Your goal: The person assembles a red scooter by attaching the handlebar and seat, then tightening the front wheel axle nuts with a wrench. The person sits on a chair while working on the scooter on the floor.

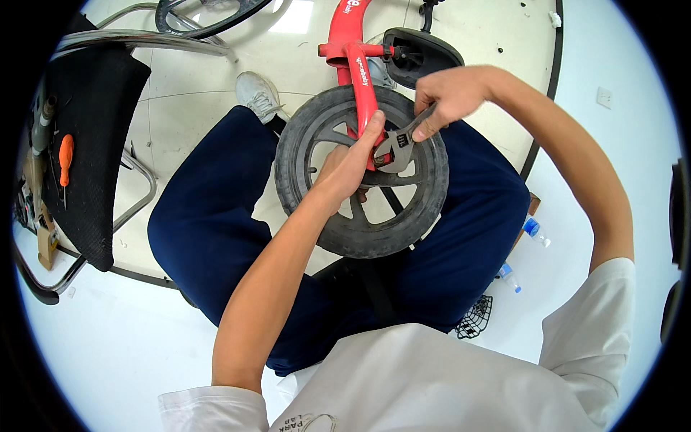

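Observation:
A small black wheel (294,147) with a thick tyre and broad spokes rests between my knees, joined to a red bike fork (362,83). My left hand (345,171) grips the fork's lower end by the hub, its thumb along the red leg and its other fingers partly hidden behind the spokes. My right hand (455,97) is closed round the handle of a grey adjustable wrench (398,150). The wrench's jaws sit at the hub end of the fork; whether they bite on a nut is too small to tell.
A black chair seat (93,158) at the left bears an orange screwdriver (66,160) and other tools. Another wheel (209,29) lies at the top left. A black rounded plastic part (425,61) is beside the fork. Plastic bottles (534,230) lie past my right knee.

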Available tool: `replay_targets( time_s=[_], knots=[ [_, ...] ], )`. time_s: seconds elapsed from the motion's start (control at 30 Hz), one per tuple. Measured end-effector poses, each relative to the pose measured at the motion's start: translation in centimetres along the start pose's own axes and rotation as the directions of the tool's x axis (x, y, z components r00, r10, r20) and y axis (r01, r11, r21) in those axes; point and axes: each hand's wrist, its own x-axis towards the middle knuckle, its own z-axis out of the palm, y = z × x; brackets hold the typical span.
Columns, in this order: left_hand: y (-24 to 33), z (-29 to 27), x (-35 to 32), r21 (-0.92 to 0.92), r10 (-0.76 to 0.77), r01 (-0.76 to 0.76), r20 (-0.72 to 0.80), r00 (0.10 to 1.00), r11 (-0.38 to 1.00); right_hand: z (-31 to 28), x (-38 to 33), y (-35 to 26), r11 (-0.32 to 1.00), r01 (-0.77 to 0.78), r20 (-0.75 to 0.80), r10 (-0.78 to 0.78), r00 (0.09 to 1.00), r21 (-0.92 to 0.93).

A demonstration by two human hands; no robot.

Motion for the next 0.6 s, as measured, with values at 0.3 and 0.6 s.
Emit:
replay_targets(
  time_s=[0.3,0.6],
  knots=[
    [-0.8,-0.2,0.6,-0.014,0.009,-0.010,-0.091,0.996,1.000,0.1,1.0,0.5,0.975,-0.055,0.129,0.028,0.991,0.215],
    [0.2,0.1,-0.3,-0.127,-0.023,0.018,-0.038,0.999,0.992,9.5,-3.2,-1.6,0.681,-0.008,-0.105,0.124,0.987,0.732]
  ],
)
